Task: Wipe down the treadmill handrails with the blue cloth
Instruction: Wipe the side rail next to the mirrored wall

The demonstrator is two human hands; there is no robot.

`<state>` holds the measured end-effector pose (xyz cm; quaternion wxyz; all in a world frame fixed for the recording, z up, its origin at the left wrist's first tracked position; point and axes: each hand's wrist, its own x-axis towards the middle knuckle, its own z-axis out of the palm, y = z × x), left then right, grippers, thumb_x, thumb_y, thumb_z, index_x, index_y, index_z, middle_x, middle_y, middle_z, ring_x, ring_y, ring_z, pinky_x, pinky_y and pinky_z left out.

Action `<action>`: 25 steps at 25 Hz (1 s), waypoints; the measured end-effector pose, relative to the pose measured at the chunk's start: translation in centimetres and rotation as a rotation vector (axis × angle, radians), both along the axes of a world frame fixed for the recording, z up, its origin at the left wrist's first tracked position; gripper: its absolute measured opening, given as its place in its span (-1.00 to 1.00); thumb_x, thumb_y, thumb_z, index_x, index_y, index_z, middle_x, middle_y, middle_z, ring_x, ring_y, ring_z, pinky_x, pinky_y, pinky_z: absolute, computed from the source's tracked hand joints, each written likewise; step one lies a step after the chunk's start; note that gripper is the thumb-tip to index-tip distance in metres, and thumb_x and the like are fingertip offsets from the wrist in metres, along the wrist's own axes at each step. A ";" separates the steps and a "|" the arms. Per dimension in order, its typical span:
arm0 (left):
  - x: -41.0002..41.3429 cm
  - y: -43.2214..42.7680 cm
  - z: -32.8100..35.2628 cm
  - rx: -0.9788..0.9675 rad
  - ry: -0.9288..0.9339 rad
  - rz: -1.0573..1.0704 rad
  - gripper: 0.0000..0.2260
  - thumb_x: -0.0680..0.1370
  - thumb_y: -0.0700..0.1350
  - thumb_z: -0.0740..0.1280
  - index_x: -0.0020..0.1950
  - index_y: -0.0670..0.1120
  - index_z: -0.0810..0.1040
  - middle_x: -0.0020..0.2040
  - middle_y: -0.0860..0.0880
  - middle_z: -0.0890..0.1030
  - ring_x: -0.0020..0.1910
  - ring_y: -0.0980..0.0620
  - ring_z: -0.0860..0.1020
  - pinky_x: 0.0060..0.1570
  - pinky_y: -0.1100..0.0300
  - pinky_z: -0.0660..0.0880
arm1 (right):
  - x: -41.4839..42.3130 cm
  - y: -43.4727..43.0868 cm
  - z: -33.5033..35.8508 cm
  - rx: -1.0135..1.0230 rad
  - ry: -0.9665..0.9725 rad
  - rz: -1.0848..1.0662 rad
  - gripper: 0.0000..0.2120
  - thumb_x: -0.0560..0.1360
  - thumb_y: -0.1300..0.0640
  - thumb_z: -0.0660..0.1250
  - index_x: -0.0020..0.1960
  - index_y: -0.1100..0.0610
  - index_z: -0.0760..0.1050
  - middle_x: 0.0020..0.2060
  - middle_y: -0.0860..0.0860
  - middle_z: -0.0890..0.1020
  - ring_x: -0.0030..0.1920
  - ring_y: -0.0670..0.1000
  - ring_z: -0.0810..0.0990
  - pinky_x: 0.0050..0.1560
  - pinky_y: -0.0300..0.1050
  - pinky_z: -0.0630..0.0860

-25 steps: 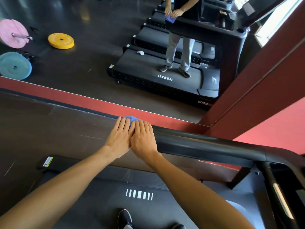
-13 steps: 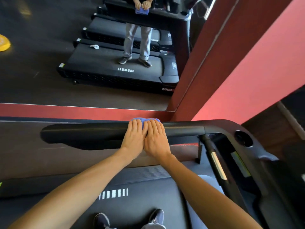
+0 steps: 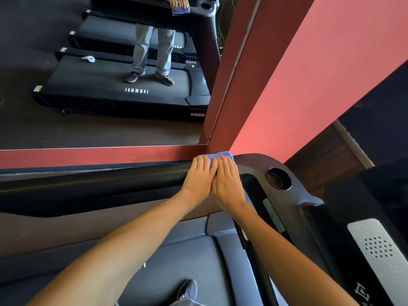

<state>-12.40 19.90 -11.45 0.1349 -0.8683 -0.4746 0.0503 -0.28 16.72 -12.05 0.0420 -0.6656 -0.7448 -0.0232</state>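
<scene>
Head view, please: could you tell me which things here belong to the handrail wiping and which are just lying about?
Job: blue cloth; handrail; left hand and right hand, both pressing the cloth onto the rail.
Lying about: cup holder; speaker grille; small white object reflected in the mirror.

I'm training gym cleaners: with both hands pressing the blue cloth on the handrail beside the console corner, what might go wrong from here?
Only the far edge of the blue cloth shows past the left hand and right hand; it might slip off the handrail.
The rail bends into the console by the cup holder; flat palms may skip that curve.
</scene>
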 end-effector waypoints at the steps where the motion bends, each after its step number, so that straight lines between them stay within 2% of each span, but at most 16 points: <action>1: -0.5 0.1 0.0 0.002 -0.011 -0.012 -0.46 0.67 0.08 0.19 0.55 -0.19 0.21 0.40 -0.24 0.48 0.36 -0.21 0.48 0.41 -0.04 0.41 | -0.7 -0.1 0.1 0.017 0.022 -0.031 -0.45 0.66 -0.02 -0.04 0.53 0.27 0.29 0.47 0.23 0.40 0.52 0.24 0.30 0.56 0.18 0.19; 3: -2.1 -0.1 0.0 -0.003 -0.033 -0.021 -0.42 0.67 0.10 0.22 0.59 -0.16 0.18 0.44 -0.23 0.46 0.40 -0.20 0.47 0.43 -0.04 0.40 | -2.1 -0.3 0.3 0.058 0.037 -0.065 -0.44 0.65 0.00 -0.03 0.48 0.32 0.35 0.42 0.29 0.45 0.48 0.28 0.37 0.52 0.21 0.26; 7: -6.9 -0.7 0.2 0.005 -0.019 -0.009 -0.35 0.67 0.08 0.21 0.64 -0.17 0.02 0.52 -0.25 0.36 0.48 -0.22 0.38 0.50 -0.07 0.30 | -7.0 -0.8 0.4 -0.017 -0.007 -0.051 -0.44 0.65 0.05 -0.07 0.48 0.40 0.30 0.41 0.39 0.40 0.47 0.37 0.35 0.49 0.28 0.28; 10: -13.3 -1.3 0.5 0.016 0.008 -0.010 -0.31 0.67 0.03 0.20 0.65 -0.19 -0.09 0.56 -0.28 0.28 0.52 -0.26 0.30 0.54 -0.12 0.20 | -13.5 -1.2 1.5 -0.034 0.010 -0.002 -0.47 0.60 0.12 -0.01 0.38 0.44 0.41 0.30 0.42 0.50 0.37 0.40 0.47 0.38 0.32 0.41; 12: -18.6 -2.0 0.6 0.017 -0.025 0.012 -0.30 0.65 0.00 0.27 0.65 -0.20 -0.02 0.54 -0.27 0.32 0.51 -0.27 0.33 0.54 -0.14 0.22 | -18.4 -1.5 1.5 0.012 -0.002 0.063 -0.48 0.58 0.13 0.00 0.34 0.44 0.46 0.26 0.42 0.54 0.33 0.40 0.50 0.33 0.34 0.45; 15: -27.2 -3.6 0.7 0.021 -0.056 0.047 -0.28 0.50 0.02 0.49 0.57 -0.18 0.31 0.42 -0.26 0.51 0.39 -0.27 0.50 0.43 -0.14 0.38 | -26.4 -2.2 1.1 -0.019 -0.008 0.161 -0.45 0.61 0.08 -0.05 0.41 0.40 0.39 0.35 0.40 0.47 0.42 0.40 0.40 0.40 0.34 0.37; 16: -30.3 -4.0 0.7 0.019 -0.060 0.056 -0.28 0.46 0.02 0.52 0.54 -0.18 0.37 0.39 -0.26 0.54 0.36 -0.28 0.53 0.41 -0.14 0.40 | -29.4 -2.3 1.0 -0.038 -0.008 0.191 -0.44 0.61 0.06 -0.06 0.42 0.39 0.38 0.36 0.38 0.46 0.43 0.39 0.39 0.42 0.34 0.35; 19: -38.3 -5.0 1.0 0.010 -0.075 0.120 -0.26 0.43 0.02 0.49 0.54 -0.19 0.33 0.37 -0.28 0.54 0.34 -0.29 0.53 0.41 -0.18 0.41 | -37.1 -2.6 1.2 -0.037 -0.024 0.261 -0.42 0.60 0.05 -0.07 0.45 0.36 0.37 0.38 0.34 0.47 0.44 0.36 0.39 0.47 0.31 0.28; 23: -46.4 -6.5 0.8 0.007 -0.147 0.264 -0.29 0.45 0.03 0.42 0.53 -0.17 0.30 0.39 -0.27 0.50 0.38 -0.28 0.48 0.44 -0.19 0.38 | -45.5 -2.5 2.2 -0.095 -0.077 0.374 -0.42 0.65 0.06 -0.05 0.57 0.38 0.06 0.52 0.36 0.23 0.55 0.38 0.15 0.56 0.33 0.02; 25: -49.3 -7.0 0.6 -0.001 -0.158 0.317 -0.30 0.45 0.02 0.44 0.52 -0.18 0.35 0.41 -0.27 0.48 0.40 -0.28 0.45 0.46 -0.21 0.36 | -48.4 -2.4 2.7 -0.113 -0.122 0.424 -0.39 0.67 0.02 0.03 0.58 0.36 0.04 0.53 0.34 0.21 0.54 0.37 0.15 0.56 0.32 0.03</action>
